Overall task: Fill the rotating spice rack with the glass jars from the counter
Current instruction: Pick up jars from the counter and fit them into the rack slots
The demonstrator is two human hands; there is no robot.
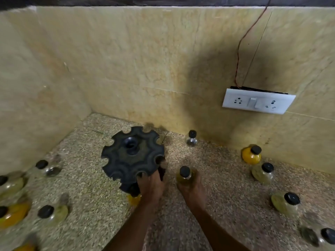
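spice rack (pixel 133 156) mid-counter, jars (pixel 252 155) scattered left and right, socket (pixel 258 101) behind

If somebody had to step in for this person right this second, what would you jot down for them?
Left hand: grips the near rim of the black spice rack, which stands in the counter corner.
Right hand: holds a black-capped jar of yellowish contents just right of the rack.
Done: the top tier's slots look empty; an orange jar shows below the rack by the left wrist, though whether it is seated is unclear.
Left: slot the held jar, then the jars scattered on the counter to both sides.
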